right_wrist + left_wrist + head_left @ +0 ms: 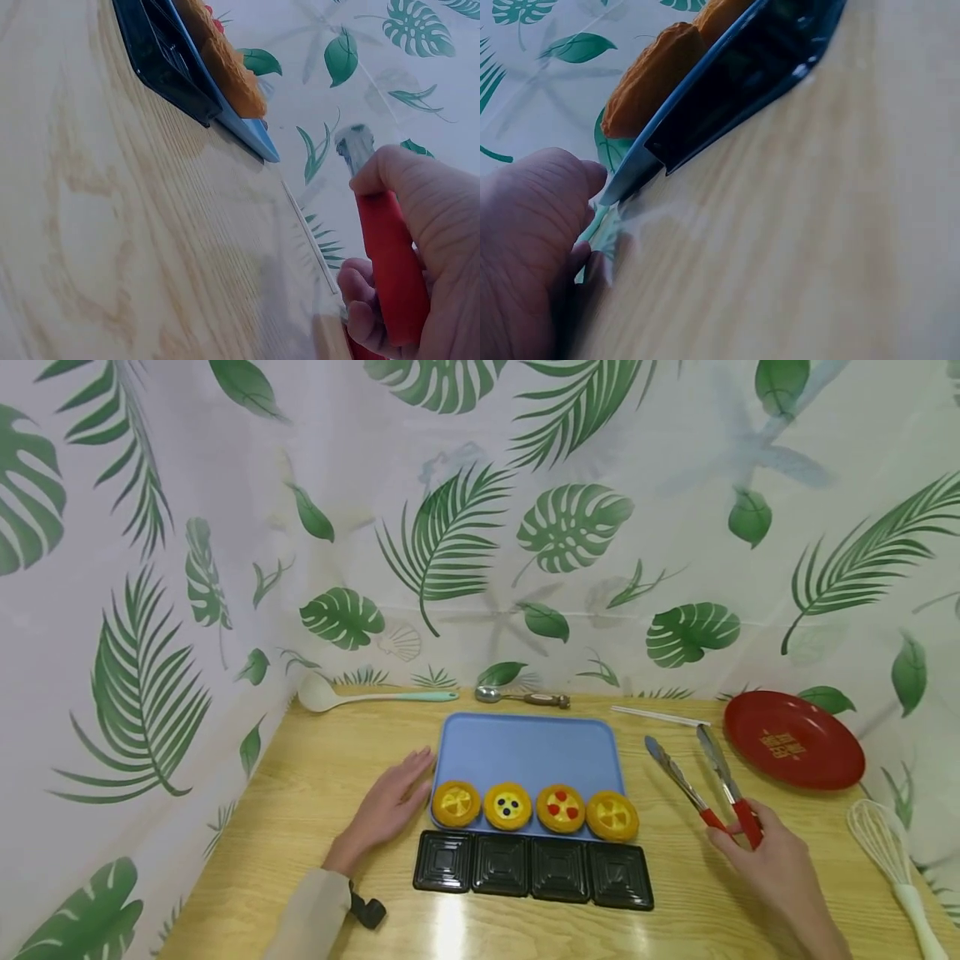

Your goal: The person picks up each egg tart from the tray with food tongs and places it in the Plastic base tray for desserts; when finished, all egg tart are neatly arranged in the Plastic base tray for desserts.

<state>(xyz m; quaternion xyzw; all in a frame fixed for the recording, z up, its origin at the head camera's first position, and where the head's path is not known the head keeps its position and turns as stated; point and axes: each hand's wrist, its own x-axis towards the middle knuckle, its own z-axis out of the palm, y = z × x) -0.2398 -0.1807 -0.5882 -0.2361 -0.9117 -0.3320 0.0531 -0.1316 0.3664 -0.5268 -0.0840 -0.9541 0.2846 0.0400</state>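
Observation:
My left hand lies at the left edge of a blue tray with its fingers straight; its fingertips are near or against the rim. Along the tray's front edge sits a row of tarts: one with yellow wedges, one with dark berries, one with red pieces and another with wedges. My right hand grips metal tongs by their red handles, to the right of the tray. The tongs' tips stand apart with nothing between them.
Black square moulds form a row in front of the tray. Behind it lie a ladle, a scoop and white chopsticks. A red plate and a whisk are at the right. A leaf-print curtain hangs behind.

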